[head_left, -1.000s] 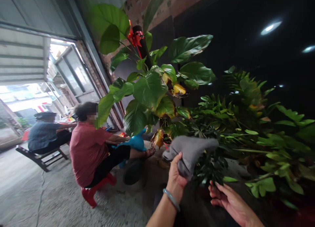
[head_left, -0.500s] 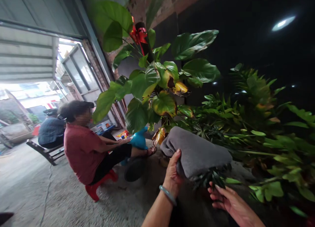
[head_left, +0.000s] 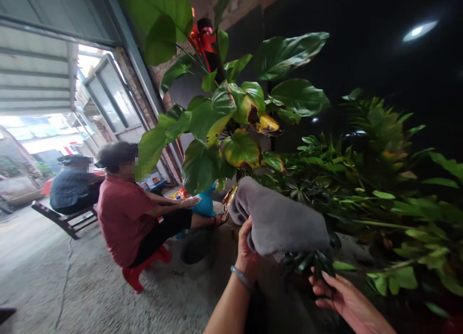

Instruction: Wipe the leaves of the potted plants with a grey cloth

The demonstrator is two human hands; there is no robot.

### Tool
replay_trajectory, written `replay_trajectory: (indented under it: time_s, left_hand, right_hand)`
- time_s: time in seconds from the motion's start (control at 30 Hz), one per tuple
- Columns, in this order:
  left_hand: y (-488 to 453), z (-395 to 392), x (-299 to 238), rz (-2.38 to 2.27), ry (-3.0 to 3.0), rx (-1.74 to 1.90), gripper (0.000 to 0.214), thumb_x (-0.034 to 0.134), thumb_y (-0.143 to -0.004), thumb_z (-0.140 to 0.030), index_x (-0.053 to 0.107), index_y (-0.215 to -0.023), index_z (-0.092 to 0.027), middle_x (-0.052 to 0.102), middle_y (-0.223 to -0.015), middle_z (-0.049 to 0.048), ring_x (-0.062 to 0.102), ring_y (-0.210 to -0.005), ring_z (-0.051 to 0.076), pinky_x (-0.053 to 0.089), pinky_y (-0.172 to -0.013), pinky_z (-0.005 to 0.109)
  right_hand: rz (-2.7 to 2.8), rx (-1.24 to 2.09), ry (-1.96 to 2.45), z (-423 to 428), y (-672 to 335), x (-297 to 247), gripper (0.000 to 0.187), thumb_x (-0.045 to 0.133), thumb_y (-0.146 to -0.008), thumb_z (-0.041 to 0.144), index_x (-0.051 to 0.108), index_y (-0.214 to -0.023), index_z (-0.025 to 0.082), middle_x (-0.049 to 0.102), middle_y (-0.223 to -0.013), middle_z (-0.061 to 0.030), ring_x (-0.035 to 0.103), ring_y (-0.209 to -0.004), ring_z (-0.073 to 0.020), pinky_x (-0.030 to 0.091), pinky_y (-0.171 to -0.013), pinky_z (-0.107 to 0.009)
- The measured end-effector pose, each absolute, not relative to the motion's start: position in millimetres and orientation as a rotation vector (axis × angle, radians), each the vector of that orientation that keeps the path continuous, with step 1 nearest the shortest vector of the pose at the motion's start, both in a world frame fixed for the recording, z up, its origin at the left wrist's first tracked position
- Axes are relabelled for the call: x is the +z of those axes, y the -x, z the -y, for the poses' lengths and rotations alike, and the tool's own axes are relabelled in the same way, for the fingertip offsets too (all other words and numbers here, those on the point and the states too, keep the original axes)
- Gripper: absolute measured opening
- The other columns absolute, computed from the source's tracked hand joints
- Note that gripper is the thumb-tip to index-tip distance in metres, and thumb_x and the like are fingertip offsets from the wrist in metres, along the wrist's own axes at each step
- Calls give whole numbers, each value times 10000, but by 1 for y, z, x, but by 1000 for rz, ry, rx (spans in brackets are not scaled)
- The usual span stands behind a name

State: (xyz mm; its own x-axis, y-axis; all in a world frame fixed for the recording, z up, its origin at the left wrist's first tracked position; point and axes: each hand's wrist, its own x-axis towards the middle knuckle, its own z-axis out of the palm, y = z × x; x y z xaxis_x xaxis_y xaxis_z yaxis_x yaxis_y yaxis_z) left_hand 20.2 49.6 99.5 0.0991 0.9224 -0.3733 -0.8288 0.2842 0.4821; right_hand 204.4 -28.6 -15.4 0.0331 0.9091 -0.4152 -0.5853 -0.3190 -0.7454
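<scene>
A folded grey cloth (head_left: pixel 282 223) is gripped at its near left side by my left hand (head_left: pixel 246 252), which wears a pale bracelet at the wrist. Most of the left fingers are hidden beneath the cloth. Dark green leaves (head_left: pixel 311 261) of a low plant stick out under the cloth's right end. My right hand (head_left: pixel 334 291) pinches one of these leaves between thumb and fingers. Just beyond the cloth rises a tall plant with broad leaves (head_left: pixel 240 150), some of them yellow and browned.
More leafy plants (head_left: pixel 390 203) crowd the right side along a dark wall. On the left, a person in a red shirt (head_left: pixel 125 215) sits on a red plastic stool (head_left: pixel 146 271). Beside them stands a dark bucket (head_left: pixel 197 247). Another person (head_left: pixel 74 184) sits on a wooden chair (head_left: pixel 65 220) farther back.
The grey cloth and my left hand have moved slightly left, and the cloth's right end has drawn back over the leaves. My right hand keeps its pinch, almost in place.
</scene>
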Motion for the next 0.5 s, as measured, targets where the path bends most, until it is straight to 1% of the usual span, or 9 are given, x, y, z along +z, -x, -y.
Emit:
replay_trajectory:
  time_s: [0.07, 0.13, 0.23, 0.3, 0.37, 0.43, 0.5]
  left_hand:
    - [-33, -61, 97, -678, -122, 1223, 157, 549, -832, -174, 664, -737, -125, 675, -572, 10, 630, -516, 127, 504, -613, 236]
    - [-43, -63, 81, -737, -63, 1111, 145, 557, -840, -170, 669, -801, -88, 663, -546, 32, 621, -487, 139, 502, -609, 251]
    - [-44, -48, 50, -825, -35, 953, 212, 536, -856, -170, 659, -904, -4, 665, -541, 86, 653, -524, 197, 527, -645, 318]
    - [-35, -33, 39, -835, -57, 867, 249, 547, -852, -190, 652, -966, 5, 680, -564, 95, 686, -595, 245, 544, -698, 391]
    - [-26, -24, 43, -824, -83, 855, 255, 584, -828, -212, 659, -979, -21, 689, -574, 82, 703, -645, 266, 548, -754, 425]
    - [-21, -26, 61, -767, -112, 929, 272, 609, -814, -253, 666, -980, -45, 705, -601, 81, 711, -676, 258, 547, -794, 401]
    - [-22, -39, 84, -653, -141, 1080, 321, 579, -840, -309, 657, -1042, -73, 734, -681, 77, 714, -706, 226, 541, -825, 358]
  right_hand:
    - [395, 1581, 1088, 28, -202, -11, 524, 915, -350, 481, 752, -741, 172, 735, -727, -88, 637, -606, -188, 527, -534, -299]
    - [383, 1584, 1090, 28, -202, -9, 517, 921, -326, 469, 747, -713, 174, 731, -708, -88, 630, -592, -185, 525, -530, -299]
    - [385, 1588, 1077, 29, -206, -11, 447, 922, -310, 459, 705, -592, 188, 691, -611, -56, 596, -538, -169, 519, -524, -301]
    - [418, 1582, 1066, 30, -210, -13, 427, 911, -302, 477, 667, -517, 200, 632, -521, -19, 562, -500, -161, 513, -511, -305]
    - [417, 1556, 1076, 32, -213, -13, 434, 906, -278, 483, 660, -504, 206, 624, -518, -12, 570, -516, -178, 518, -513, -324]
    - [383, 1534, 1103, 33, -215, -11, 437, 916, -283, 448, 691, -560, 196, 665, -580, -34, 598, -554, -197, 531, -532, -340]
    - [351, 1540, 1116, 34, -214, -7, 469, 927, -300, 420, 727, -644, 171, 700, -647, -65, 612, -574, -198, 537, -542, -337]
